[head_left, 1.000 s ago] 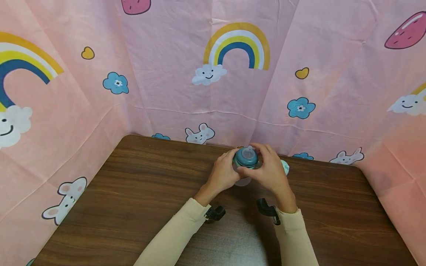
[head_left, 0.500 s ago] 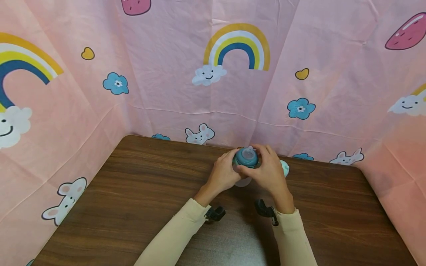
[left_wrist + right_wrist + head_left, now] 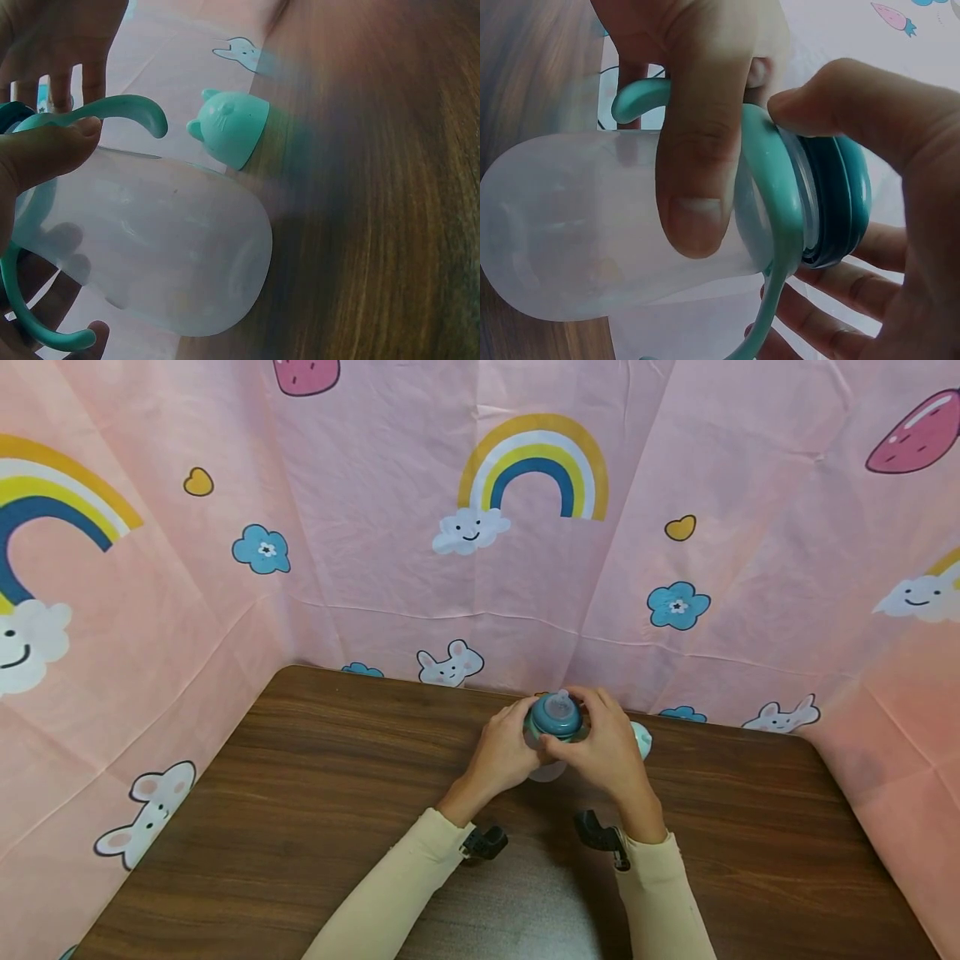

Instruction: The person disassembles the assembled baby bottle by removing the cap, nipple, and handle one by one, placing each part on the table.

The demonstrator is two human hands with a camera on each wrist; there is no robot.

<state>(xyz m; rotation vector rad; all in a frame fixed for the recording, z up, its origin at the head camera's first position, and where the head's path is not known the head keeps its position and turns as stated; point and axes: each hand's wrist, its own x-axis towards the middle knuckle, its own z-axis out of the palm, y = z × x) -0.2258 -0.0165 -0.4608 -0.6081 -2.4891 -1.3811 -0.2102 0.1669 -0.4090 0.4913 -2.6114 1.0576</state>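
Note:
A baby bottle [image 3: 165,240] with a translucent body stands near the back of the table, its two mint-green handles [image 3: 769,172] curving out from a ring at the neck. My left hand [image 3: 504,750] grips the bottle just below the neck, with the thumb laid across the body in the right wrist view. The dark teal collar [image 3: 552,723] is on top, and a clear nipple [image 3: 558,703] rises from it. My right hand [image 3: 611,743] holds the collar, thumb at the front and fingers curled round the far side.
A mint-green cap [image 3: 232,129] shaped like an animal's head with ears rests on the table [image 3: 360,777] to the right of the bottle. Pink printed cloth [image 3: 375,527] hangs close behind the table's back edge and along both sides.
My right wrist has shifted slightly left, and the right thumb has moved a little at the collar. The left hand and the bottle look the same.

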